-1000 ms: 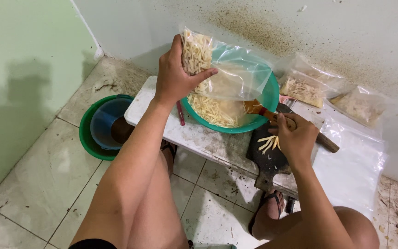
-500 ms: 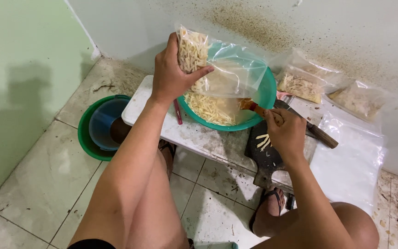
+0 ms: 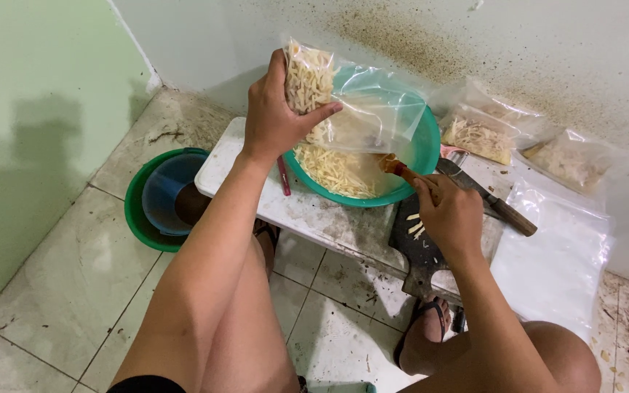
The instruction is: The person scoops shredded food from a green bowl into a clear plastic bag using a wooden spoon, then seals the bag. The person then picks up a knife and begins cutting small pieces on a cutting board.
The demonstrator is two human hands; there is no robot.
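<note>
Bag (image 3: 358, 109) part-filled, pinched open in my left hand (image 3: 274, 120), right hand (image 3: 449, 215) wrapped round the scoop (image 3: 394, 167), two bags (image 3: 525, 142) packed, shreds (image 3: 336, 171) left in bowl (image 3: 425, 153).

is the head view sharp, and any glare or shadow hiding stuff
Head view: mostly sharp and evenly lit; the left hand and clear bag read crisply, the bag's plastic throws mild sheen over the teal bowl; a soft shadow darkens the green wall; the right hand is unobscured.
</note>
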